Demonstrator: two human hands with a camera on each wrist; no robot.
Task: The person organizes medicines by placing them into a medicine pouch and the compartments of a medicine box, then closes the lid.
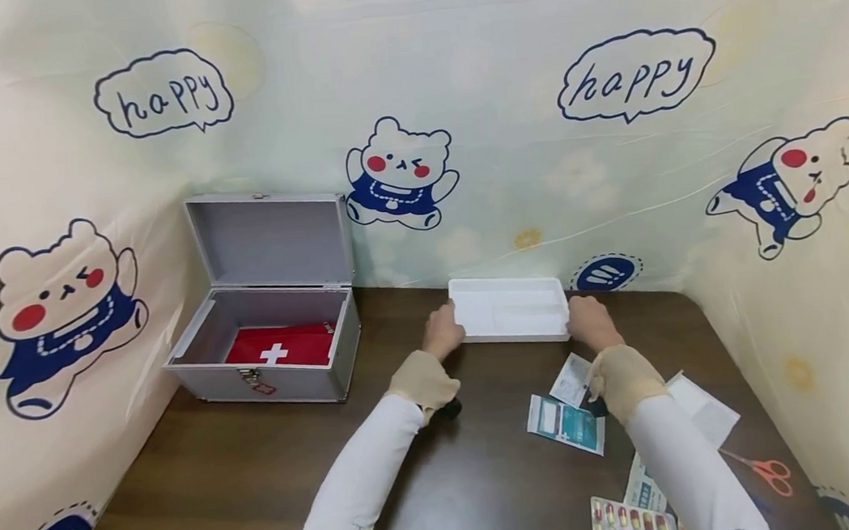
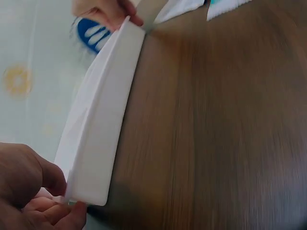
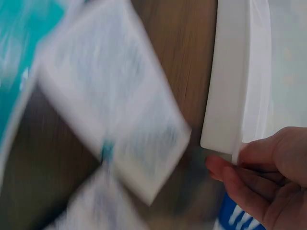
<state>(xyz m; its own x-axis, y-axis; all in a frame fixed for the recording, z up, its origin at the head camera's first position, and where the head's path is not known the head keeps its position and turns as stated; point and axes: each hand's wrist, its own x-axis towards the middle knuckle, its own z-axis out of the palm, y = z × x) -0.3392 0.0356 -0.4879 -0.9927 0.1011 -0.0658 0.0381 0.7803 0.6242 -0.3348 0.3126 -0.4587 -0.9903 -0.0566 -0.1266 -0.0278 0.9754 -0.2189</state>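
A shallow white plastic tray (image 1: 507,308) with raised dividers is at the far edge of the brown table, near the patterned cloth. My left hand (image 1: 443,333) grips its left end. In the left wrist view the thumb lies over the tray's rim (image 2: 103,129), and the fingers curl beneath it. At the opposite end my right hand (image 1: 593,324) pinches the rim between thumb and fingers, as the right wrist view shows at the tray's corner (image 3: 225,96). Whether the tray's underside touches the table is hard to tell.
An open silver case (image 1: 264,384) stands at the left, a red pouch (image 1: 247,346) with a white cross inside. Around my right forearm lie a teal packet (image 1: 569,425), a small white packet (image 1: 572,379), a white sheet (image 1: 707,410), orange-handled scissors (image 1: 773,475) and a capsule blister pack (image 1: 630,520).
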